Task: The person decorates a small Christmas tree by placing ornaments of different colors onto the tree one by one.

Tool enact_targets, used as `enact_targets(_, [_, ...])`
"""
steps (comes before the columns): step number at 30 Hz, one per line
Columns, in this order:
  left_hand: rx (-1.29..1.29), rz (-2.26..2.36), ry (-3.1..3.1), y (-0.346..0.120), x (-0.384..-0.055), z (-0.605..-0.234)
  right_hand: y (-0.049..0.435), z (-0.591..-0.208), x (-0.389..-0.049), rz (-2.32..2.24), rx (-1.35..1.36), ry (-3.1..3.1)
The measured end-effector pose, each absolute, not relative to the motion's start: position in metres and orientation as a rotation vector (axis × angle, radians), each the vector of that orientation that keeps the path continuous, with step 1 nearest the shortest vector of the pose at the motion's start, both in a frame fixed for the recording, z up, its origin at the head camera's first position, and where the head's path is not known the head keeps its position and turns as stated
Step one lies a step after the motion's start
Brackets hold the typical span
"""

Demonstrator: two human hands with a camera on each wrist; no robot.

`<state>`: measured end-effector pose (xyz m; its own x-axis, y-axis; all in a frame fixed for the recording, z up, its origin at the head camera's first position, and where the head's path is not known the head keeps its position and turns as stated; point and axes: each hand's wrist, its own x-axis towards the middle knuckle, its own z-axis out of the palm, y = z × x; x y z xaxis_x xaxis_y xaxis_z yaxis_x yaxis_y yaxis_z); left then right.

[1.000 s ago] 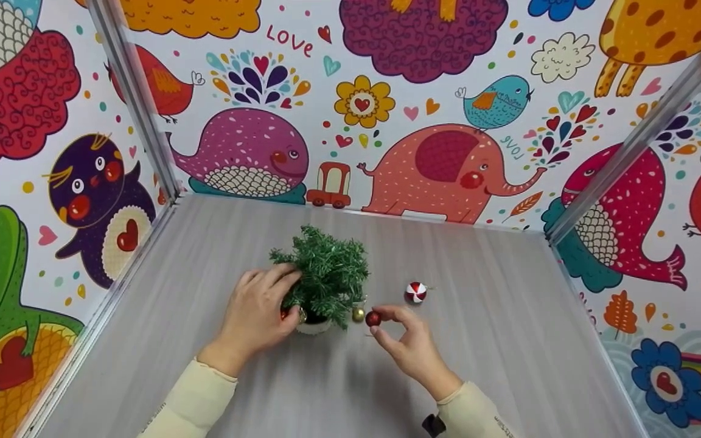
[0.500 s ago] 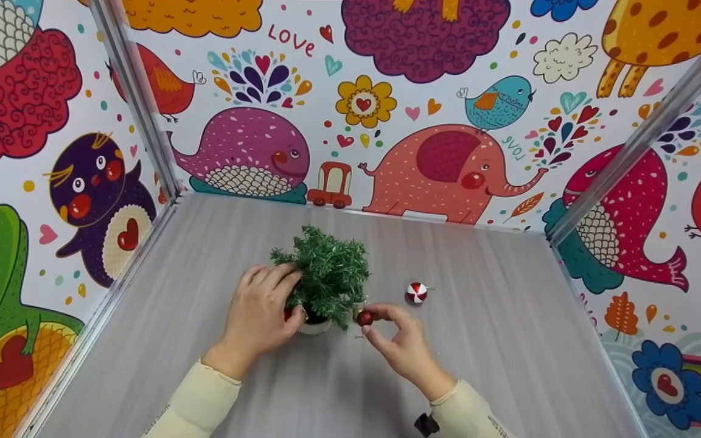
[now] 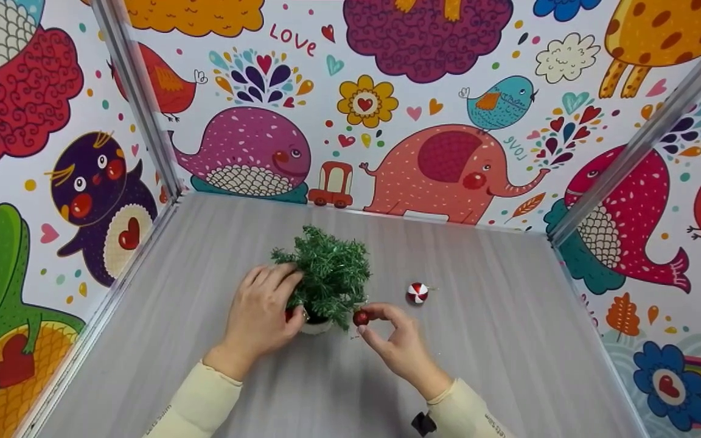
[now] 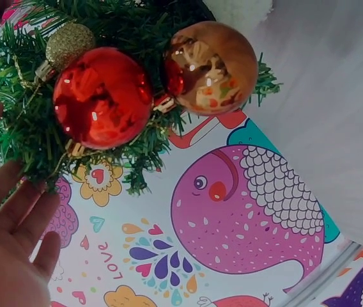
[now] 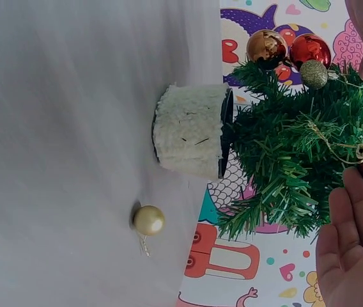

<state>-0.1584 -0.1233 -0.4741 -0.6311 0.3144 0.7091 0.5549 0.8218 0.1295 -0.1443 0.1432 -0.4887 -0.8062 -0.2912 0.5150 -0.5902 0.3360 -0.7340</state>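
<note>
A small potted Christmas tree (image 3: 329, 267) stands on the table, its white fuzzy pot (image 5: 191, 131) fully visible in the right wrist view. My left hand (image 3: 262, 307) touches the branches on its left side, fingers fairly straight. Near that hand hang a shiny red ball (image 4: 103, 98), a shiny gold ball (image 4: 211, 68) and a glittery gold ball (image 4: 70, 46). Between thumb and forefinger my right hand (image 3: 402, 340) pinches a dark red glitter ball (image 3: 361, 318) at the tree's lower right. This ball's gold cord (image 5: 328, 146) lies against the branches.
A red-and-white ball (image 3: 417, 292) lies on the table (image 3: 496, 340) right of the tree. A small matte gold ball (image 5: 149, 220) rests near the pot, hidden in the head view. Printed walls (image 3: 253, 152) and metal posts (image 3: 137, 97) enclose the table.
My right hand has moved slightly left, bringing the dark red ball up to the tree's lower right branches and over the small gold ball. The left hand has barely shifted.
</note>
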Motion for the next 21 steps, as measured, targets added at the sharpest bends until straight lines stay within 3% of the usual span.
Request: enact_targets(21, [-0.607, -0.429, -2.221, -0.1162, -0.157, -0.4777, 0.1364, -0.4845, -0.1435, 1.491, 0.825, -2.288])
